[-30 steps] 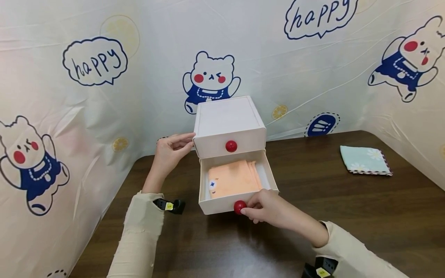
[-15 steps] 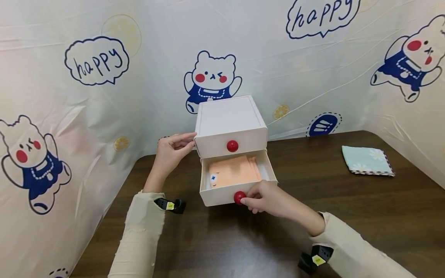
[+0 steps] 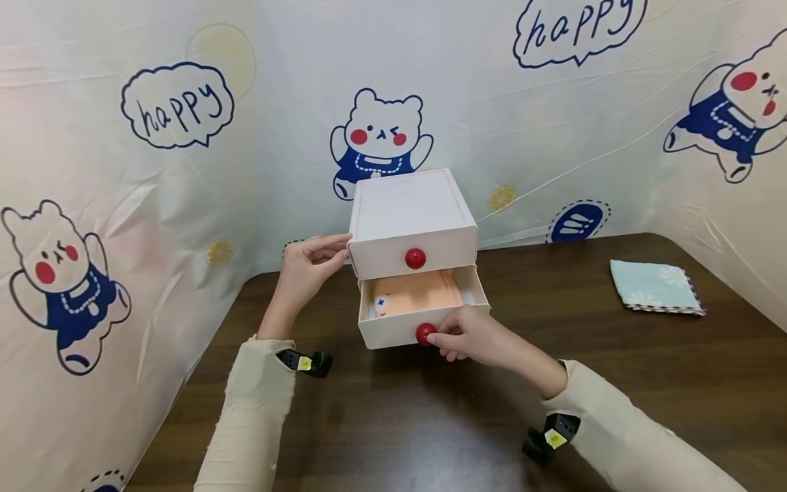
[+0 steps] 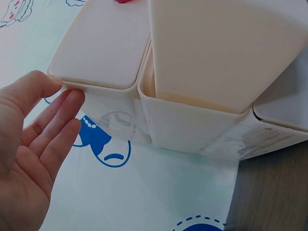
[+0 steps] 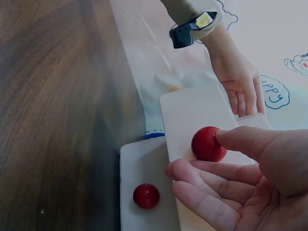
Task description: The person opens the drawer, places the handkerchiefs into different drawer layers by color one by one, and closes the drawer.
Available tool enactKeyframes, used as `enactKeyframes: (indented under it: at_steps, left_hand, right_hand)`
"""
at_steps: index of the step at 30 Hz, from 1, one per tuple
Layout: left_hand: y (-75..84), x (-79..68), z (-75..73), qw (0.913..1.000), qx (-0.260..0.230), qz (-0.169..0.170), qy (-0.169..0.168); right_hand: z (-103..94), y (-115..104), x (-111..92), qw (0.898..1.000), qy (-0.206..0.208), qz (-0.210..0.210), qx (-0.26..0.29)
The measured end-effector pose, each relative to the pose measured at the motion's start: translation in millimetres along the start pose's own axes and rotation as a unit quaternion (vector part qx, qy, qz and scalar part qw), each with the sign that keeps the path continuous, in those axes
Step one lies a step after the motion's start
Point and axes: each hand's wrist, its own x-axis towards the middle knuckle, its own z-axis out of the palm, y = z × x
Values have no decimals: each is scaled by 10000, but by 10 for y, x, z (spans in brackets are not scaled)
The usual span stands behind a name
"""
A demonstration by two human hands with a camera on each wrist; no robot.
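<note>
A white drawer chest (image 3: 408, 205) with red round knobs stands on the brown table. Its middle drawer (image 3: 393, 329) is pulled part way out, and a folded orange cloth (image 3: 418, 290) lies inside. My right hand (image 3: 476, 335) pinches that drawer's red knob (image 5: 209, 143) between thumb and fingers. My left hand (image 3: 307, 266) rests its fairly straight fingertips and thumb against the left edge of the top section (image 4: 103, 53). In the right wrist view, the bottom drawer (image 5: 132, 161) with its own knob (image 5: 146, 196) shows beside the pulled-out one.
A folded light-blue cloth (image 3: 658, 287) with a checked edge lies at the right of the table (image 3: 584, 321). Behind and at the sides hangs a printed curtain (image 3: 283, 137) with bears and "happy" bubbles, close to the chest's back.
My right hand has pushed the middle drawer inward by its knob, so less of the orange cloth shows. The left hand has stayed at the chest's left edge.
</note>
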Motion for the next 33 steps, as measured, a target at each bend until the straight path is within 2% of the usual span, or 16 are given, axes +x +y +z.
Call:
enactKeyframes:
  at_steps: [3, 10, 15, 18, 25, 33]
  left_hand:
    - [-20, 0, 2, 10000, 16, 16, 16]
    - [-322, 60, 23, 9999, -105, -45, 48]
    - [-366, 69, 26, 9998, -184, 78, 74]
    - [-347, 70, 27, 9994, -318, 76, 68]
    - [-38, 8, 13, 9997, -235, 30, 28]
    - [-40, 12, 15, 9992, -368, 122, 56]
  right_hand:
    - [-20, 15, 52, 10000, 18, 30, -31]
    - [-74, 46, 159, 9999, 70, 144, -1]
    - [-103, 52, 222, 9998, 33, 206, 6]
    - [-118, 51, 265, 9998, 34, 205, -3]
    - [-160, 77, 376, 9998, 102, 78, -181]
    - [-200, 125, 497, 9996, 206, 56, -183]
